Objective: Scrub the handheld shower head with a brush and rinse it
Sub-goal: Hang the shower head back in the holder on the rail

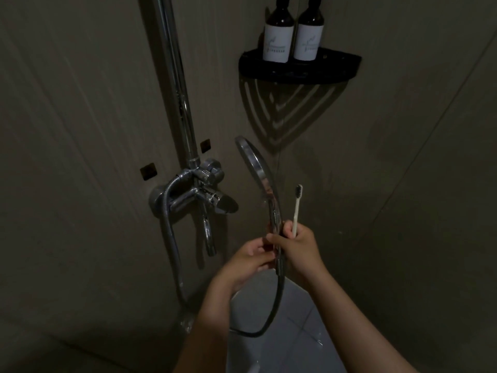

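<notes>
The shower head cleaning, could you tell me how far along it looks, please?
Done: the shower head is off its mount and the toothbrush picked up. In hand: both the left hand and the right hand grip the handle, brush upright, bristles clear of the head. Left: the scrubbing and the rinse; no water is visibly running at the faucet.

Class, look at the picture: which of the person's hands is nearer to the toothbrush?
Right. The right hand grips the toothbrush by its handle's lower end, bristles up; the left hand is beside it, on the shower head handle.
</notes>
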Demonstrator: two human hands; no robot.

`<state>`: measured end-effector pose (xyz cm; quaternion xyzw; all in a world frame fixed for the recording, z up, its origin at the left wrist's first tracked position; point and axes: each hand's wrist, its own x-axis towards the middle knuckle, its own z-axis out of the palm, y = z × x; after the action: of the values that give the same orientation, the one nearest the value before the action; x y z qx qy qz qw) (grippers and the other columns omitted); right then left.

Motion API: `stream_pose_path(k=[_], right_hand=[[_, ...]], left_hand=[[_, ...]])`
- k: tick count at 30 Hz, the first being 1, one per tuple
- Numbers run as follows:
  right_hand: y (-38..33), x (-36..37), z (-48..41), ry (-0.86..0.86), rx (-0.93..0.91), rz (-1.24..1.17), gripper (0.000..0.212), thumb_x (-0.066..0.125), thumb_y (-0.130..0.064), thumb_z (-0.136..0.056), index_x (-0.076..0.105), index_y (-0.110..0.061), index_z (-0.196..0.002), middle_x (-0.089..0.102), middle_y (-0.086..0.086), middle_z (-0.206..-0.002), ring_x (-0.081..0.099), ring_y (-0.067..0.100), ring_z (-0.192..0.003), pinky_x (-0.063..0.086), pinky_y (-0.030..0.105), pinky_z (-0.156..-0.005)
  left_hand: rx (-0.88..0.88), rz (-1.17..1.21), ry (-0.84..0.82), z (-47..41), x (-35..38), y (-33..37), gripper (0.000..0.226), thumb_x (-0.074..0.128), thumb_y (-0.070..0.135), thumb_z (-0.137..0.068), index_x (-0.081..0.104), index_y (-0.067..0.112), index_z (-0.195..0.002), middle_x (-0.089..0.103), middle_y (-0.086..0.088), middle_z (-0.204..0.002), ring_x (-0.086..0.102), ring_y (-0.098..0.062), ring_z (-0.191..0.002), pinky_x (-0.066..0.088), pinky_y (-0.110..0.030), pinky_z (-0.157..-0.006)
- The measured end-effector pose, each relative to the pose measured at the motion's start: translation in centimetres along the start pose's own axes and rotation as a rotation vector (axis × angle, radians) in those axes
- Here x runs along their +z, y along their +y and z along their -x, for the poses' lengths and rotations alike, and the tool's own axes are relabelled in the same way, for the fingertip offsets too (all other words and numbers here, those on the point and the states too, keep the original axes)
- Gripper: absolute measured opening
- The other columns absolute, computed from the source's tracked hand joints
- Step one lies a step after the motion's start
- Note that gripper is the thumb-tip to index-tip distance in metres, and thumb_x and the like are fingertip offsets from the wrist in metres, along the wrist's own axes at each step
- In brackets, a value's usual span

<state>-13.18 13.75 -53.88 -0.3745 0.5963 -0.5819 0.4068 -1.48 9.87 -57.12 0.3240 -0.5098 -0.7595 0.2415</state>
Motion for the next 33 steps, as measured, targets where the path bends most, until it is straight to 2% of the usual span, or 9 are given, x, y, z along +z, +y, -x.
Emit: stream_pose_path(k=[6, 10, 13, 16, 19, 21, 25, 29, 33], right_hand=[[0.4, 0.2, -0.4, -0.033, 0.061, 0.031, 0.046, 0.066, 0.002, -0.077, 0.040, -0.027, -0.052, 0.050, 0.018, -0.070, 0.056, 0.032, -0.070, 0.051, 0.053, -0.066], [0.0, 0.0, -0.8, -0.032, -0.001, 0.119, 0.051, 0.061, 0.008, -0.082, 0.032, -0.023, -0.053, 0.038, 0.009, -0.057, 0.046, 0.015, -0.049, 0.040, 0.021, -0.047], [-0.7, -0.3, -1.0, -0.015, -0.041, 0.169, 0.050, 0.060, 0.009, -0.082, 0.030, -0.019, -0.055, 0.038, 0.003, -0.053, 0.041, 0.004, -0.042, 0.037, 0.016, -0.042], [-0.8, -1.0, -1.1, 0.015, -0.063, 0.217, 0.045, 0.063, 0.006, -0.081, 0.033, -0.017, -0.057, 0.044, 0.011, -0.057, 0.052, 0.016, -0.053, 0.045, 0.024, -0.051], [-1.3, -1.4, -1.0, 0.033, -0.073, 0.268, 0.031, 0.068, -0.014, -0.072, 0.041, -0.012, -0.058, 0.057, 0.032, -0.067, 0.063, 0.044, -0.066, 0.055, 0.050, -0.063], [-1.8, -1.7, -1.0, 0.033, -0.086, 0.287, 0.027, 0.067, -0.016, -0.070, 0.046, -0.019, -0.053, 0.060, 0.034, -0.072, 0.064, 0.049, -0.074, 0.053, 0.057, -0.067], [-3.6, -2.8, -1.4, 0.032, -0.148, 0.190, 0.048, 0.064, 0.005, -0.081, 0.056, -0.027, -0.047, 0.063, 0.004, -0.058, 0.065, 0.018, -0.061, 0.054, 0.029, -0.056], [-5.7, -2.8, -1.8, -0.002, -0.168, 0.034, 0.030, 0.054, 0.014, -0.085, 0.053, -0.009, -0.066, 0.064, 0.001, -0.054, 0.066, 0.011, -0.051, 0.052, 0.017, -0.053], [-6.8, -2.4, -2.9, 0.034, -0.139, -0.045, 0.026, 0.054, 0.010, -0.087, 0.053, -0.009, -0.070, 0.064, -0.002, -0.060, 0.063, 0.003, -0.056, 0.048, 0.012, -0.056]], left_hand=[[0.044, -0.001, 0.030, -0.1, 0.0, -0.2, 0.024, 0.050, -0.003, -0.091, 0.060, 0.011, -0.108, 0.072, 0.002, -0.086, 0.069, -0.008, -0.081, 0.055, -0.023, -0.080], [0.065, -0.024, 0.073, -0.6, 0.7, -0.4, 0.020, 0.052, 0.000, -0.091, 0.062, 0.014, -0.102, 0.071, 0.002, -0.088, 0.066, -0.011, -0.085, 0.049, -0.027, -0.084], [0.107, -0.063, 0.102, -1.1, 1.5, -0.1, 0.018, 0.055, 0.000, -0.089, 0.062, 0.016, -0.097, 0.070, 0.002, -0.084, 0.063, -0.009, -0.078, 0.043, -0.023, -0.071], [0.140, -0.050, 0.086, -1.3, 2.4, 0.4, 0.026, 0.049, -0.008, -0.090, 0.059, 0.014, -0.100, 0.067, -0.002, -0.088, 0.066, -0.001, -0.072, 0.051, -0.015, -0.066], [0.176, -0.089, 0.053, -1.7, 3.0, 1.0, 0.030, 0.047, -0.009, -0.091, 0.058, 0.015, -0.104, 0.067, 0.000, -0.093, 0.067, 0.001, -0.076, 0.053, -0.014, -0.068], [0.195, -0.120, 0.062, -2.0, 3.4, 1.7, 0.033, 0.047, -0.011, -0.090, 0.057, 0.017, -0.102, 0.066, 0.001, -0.094, 0.066, 0.004, -0.076, 0.053, -0.013, -0.069], [0.215, -0.212, 0.050, -2.6, 4.1, 4.2, 0.034, 0.048, -0.012, -0.088, 0.053, 0.018, -0.104, 0.063, -0.005, -0.103, 0.063, -0.005, -0.090, 0.055, -0.019, -0.077], [0.244, -0.424, 0.060, -3.6, 4.1, 7.1, 0.034, 0.050, -0.007, -0.089, 0.049, 0.013, -0.116, 0.060, -0.011, -0.116, 0.058, -0.022, -0.113, 0.048, -0.039, -0.100], [0.298, -0.628, 0.126, -3.7, 4.1, 9.2, 0.030, 0.053, -0.001, -0.090, 0.048, 0.012, -0.118, 0.061, -0.006, -0.112, 0.059, -0.017, -0.109, 0.045, -0.027, -0.096]])
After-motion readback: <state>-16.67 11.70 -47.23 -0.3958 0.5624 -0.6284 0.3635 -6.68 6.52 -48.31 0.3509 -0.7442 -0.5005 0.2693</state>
